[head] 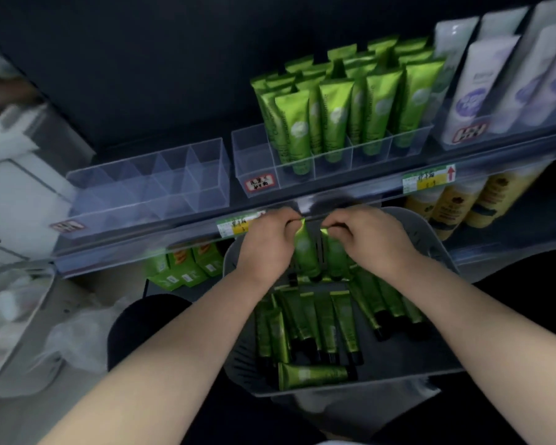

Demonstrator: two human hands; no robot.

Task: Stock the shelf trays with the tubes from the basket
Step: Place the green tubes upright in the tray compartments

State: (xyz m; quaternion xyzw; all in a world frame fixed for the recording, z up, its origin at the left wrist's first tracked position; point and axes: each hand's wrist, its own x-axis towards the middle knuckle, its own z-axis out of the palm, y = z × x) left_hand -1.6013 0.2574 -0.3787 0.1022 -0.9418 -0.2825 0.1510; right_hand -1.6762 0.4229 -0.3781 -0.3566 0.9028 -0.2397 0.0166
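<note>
A grey basket (443, 364) below me holds several green tubes (321, 326) with black caps, lying flat. My left hand (267, 245) pinches the flat end of one green tube (305, 252) that hangs cap down over the basket. My right hand (366, 239) pinches the top of a second green tube (334, 255) beside it. On the shelf above stands a clear divided tray (254, 162) with several green tubes (334, 117) upright in it; its leftmost compartment is bare. Further left a second clear tray (148, 187) holds nothing.
White and lilac tubes (475, 88) fill a tray at the right of the shelf. Yellow tubes (453, 203) and green boxes (187, 264) sit on the lower shelf. The clear shelf rail (174, 242) with price tags runs just above my hands. A white bin (10, 322) stands at the left.
</note>
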